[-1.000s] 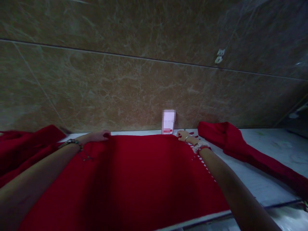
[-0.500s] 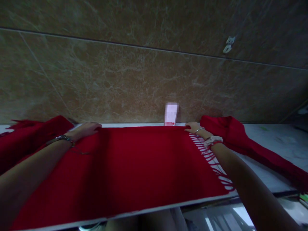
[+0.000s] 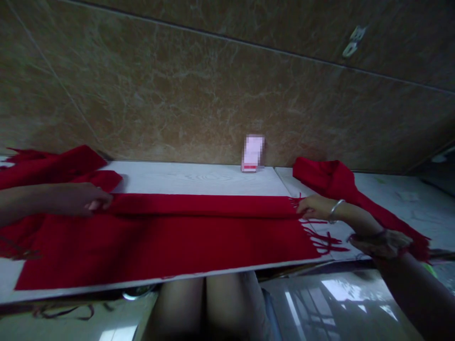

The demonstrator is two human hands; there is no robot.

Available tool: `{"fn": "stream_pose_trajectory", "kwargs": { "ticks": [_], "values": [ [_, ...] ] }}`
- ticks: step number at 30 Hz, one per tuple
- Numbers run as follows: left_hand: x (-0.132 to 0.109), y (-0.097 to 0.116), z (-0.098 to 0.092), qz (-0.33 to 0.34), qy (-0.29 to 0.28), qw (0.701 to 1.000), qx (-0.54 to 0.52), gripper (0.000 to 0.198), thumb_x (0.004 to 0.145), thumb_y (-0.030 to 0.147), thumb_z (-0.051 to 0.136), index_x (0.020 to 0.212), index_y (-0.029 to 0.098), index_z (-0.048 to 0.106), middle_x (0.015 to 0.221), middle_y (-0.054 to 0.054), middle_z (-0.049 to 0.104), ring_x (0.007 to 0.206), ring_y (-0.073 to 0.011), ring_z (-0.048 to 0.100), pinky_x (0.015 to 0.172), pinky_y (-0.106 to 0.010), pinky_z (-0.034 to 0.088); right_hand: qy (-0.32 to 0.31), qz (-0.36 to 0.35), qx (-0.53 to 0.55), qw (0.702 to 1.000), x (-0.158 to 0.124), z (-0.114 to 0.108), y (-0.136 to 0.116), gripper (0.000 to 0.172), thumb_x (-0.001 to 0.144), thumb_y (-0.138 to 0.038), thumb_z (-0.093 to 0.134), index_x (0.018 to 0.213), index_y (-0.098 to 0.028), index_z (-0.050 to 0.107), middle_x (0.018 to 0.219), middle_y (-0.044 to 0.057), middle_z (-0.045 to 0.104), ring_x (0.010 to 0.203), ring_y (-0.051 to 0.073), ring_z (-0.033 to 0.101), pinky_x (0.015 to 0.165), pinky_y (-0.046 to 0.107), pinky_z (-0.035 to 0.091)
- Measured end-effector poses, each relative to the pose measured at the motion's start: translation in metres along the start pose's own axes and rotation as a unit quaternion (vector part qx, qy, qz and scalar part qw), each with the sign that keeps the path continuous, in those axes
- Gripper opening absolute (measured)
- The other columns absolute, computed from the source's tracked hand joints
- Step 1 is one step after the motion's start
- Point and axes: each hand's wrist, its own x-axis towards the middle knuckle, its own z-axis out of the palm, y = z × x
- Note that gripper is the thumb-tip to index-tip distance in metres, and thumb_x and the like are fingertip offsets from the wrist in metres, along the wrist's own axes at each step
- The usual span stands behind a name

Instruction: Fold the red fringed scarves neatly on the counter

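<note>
A red fringed scarf (image 3: 170,237) lies spread along the near edge of a white board (image 3: 199,177). Its far edge is folded over toward me into a raised band. My left hand (image 3: 80,200) pinches that folded edge at its left end. My right hand (image 3: 313,207), with a silver bangle on the wrist, pinches the same edge at the right end, just by the fringe (image 3: 320,237).
A second red scarf (image 3: 341,189) lies bunched at the right on the grey counter. More red cloth (image 3: 53,168) is heaped at the left. A small pink and white card (image 3: 253,153) leans against the brown marble wall. My knees show below the board.
Both hands have pulled the scarf's far edge back from the wall toward me, folding it over. Bare white board now shows behind the scarf. The view has tipped downward.
</note>
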Motion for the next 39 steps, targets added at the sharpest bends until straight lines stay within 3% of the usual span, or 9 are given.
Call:
{"fn": "stream_pose_trajectory", "kwargs": {
  "ticks": [2, 3, 7, 11, 15, 26, 33, 36, 39],
  "values": [
    [-0.003, 0.021, 0.009, 0.005, -0.13, 0.992, 0.008, 0.024, 0.056, 0.046, 0.055, 0.06, 0.024, 0.064, 0.057, -0.001, 0.064, 0.054, -0.021, 0.058, 0.054, -0.031, 0.049, -0.034, -0.011, 0.031, 0.999, 0.002, 0.007, -0.012, 0.025, 0.074, -0.034, 0.054, 0.088, -0.021, 0.069, 0.087, 0.004, 0.07, 0.08, 0.02, 0.064, 0.073, 0.029, 0.048],
    [0.0, 0.034, 0.014, 0.0, -0.142, 0.99, 0.02, 0.028, 0.058, 0.046, 0.054, 0.068, 0.023, 0.066, 0.066, -0.002, 0.067, 0.061, -0.0229, 0.06, 0.06, -0.033, 0.05, -0.015, -0.006, 0.045, 0.999, 0.007, 0.01, -0.018, 0.031, 0.076, -0.039, 0.051, 0.095, -0.02, 0.068, 0.093, 0.006, 0.069, 0.085, 0.021, 0.063, 0.077, 0.03, 0.048],
    [0.023, 0.087, 0.052, 0.01, 0.012, 0.999, 0.03, 0.056, 0.077, 0.049, 0.038, 0.12, 0.015, 0.05, 0.124, -0.01, 0.051, 0.107, -0.0271, 0.052, 0.092, -0.039, 0.04, 0.135, 0.051, 0.056, 0.988, 0.046, 0.034, -0.047, 0.053, 0.084, -0.047, 0.036, 0.126, -0.016, 0.046, 0.127, 0.012, 0.05, 0.117, 0.024, 0.045, 0.098, 0.038, 0.035],
    [0.038, 0.112, 0.091, -0.02, 0.043, 0.997, 0.064, 0.056, 0.085, 0.045, 0.028, 0.134, 0.019, 0.032, 0.143, -0.012, 0.024, 0.129, -0.0333, 0.02, 0.096, -0.058, 0.025, 0.117, 0.121, 0.03, 0.985, 0.077, 0.064, -0.062, 0.056, 0.085, -0.048, 0.033, 0.136, -0.025, 0.028, 0.143, 0.009, 0.027, 0.129, 0.03, 0.023, 0.098, 0.054, 0.029],
    [0.06, 0.108, 0.093, -0.031, 0.03, 0.997, 0.065, 0.055, 0.087, 0.043, 0.028, 0.137, 0.022, 0.024, 0.144, -0.01, 0.019, 0.131, -0.032, 0.015, 0.098, -0.06, 0.017, 0.129, 0.148, 0.008, 0.981, 0.092, 0.07, -0.049, 0.051, 0.088, -0.043, 0.025, 0.137, -0.028, 0.023, 0.145, 0.007, 0.02, 0.131, 0.03, 0.018, 0.097, 0.06, 0.025],
    [0.143, 0.089, 0.067, -0.031, 0.026, 0.997, 0.071, 0.054, 0.088, 0.043, 0.027, 0.138, 0.024, 0.022, 0.145, -0.007, 0.016, 0.132, -0.0278, 0.012, 0.101, -0.054, 0.014, 0.11, 0.198, 0.025, 0.974, 0.143, 0.037, 0.001, 0.051, 0.089, -0.044, 0.024, 0.137, -0.029, 0.022, 0.146, 0.005, 0.018, 0.132, 0.025, 0.014, 0.101, 0.055, 0.02],
    [0.148, 0.081, 0.072, -0.001, 0.075, 0.995, 0.072, 0.054, 0.086, 0.044, 0.026, 0.133, 0.017, 0.035, 0.141, -0.011, 0.028, 0.129, -0.0255, 0.024, 0.101, -0.049, 0.02, 0.226, 0.178, 0.012, 0.958, 0.144, 0.048, 0.011, 0.047, 0.087, -0.038, 0.035, 0.13, -0.02, 0.04, 0.141, 0.01, 0.031, 0.13, 0.025, 0.024, 0.102, 0.051, 0.023],
    [0.145, 0.084, 0.071, 0.066, 0.086, 0.992, 0.065, 0.054, 0.086, 0.045, 0.028, 0.128, 0.014, 0.043, 0.137, -0.012, 0.036, 0.125, -0.0229, 0.033, 0.102, -0.04, 0.025, 0.291, 0.117, -0.001, 0.95, 0.131, 0.043, 0.009, 0.041, 0.083, -0.035, 0.044, 0.119, -0.016, 0.052, 0.13, 0.013, 0.045, 0.123, 0.027, 0.037, 0.101, 0.05, 0.028],
    [0.14, 0.089, 0.067, 0.124, 0.082, 0.988, 0.044, 0.057, 0.082, 0.05, 0.034, 0.125, 0.015, 0.048, 0.134, -0.011, 0.042, 0.12, -0.0219, 0.04, 0.101, -0.034, 0.029, 0.289, 0.021, 0.002, 0.957, 0.119, 0.032, -0.005, 0.035, 0.084, -0.034, 0.045, 0.113, -0.019, 0.057, 0.115, 0.01, 0.058, 0.109, 0.023, 0.05, 0.095, 0.043, 0.038]
  ]
}}
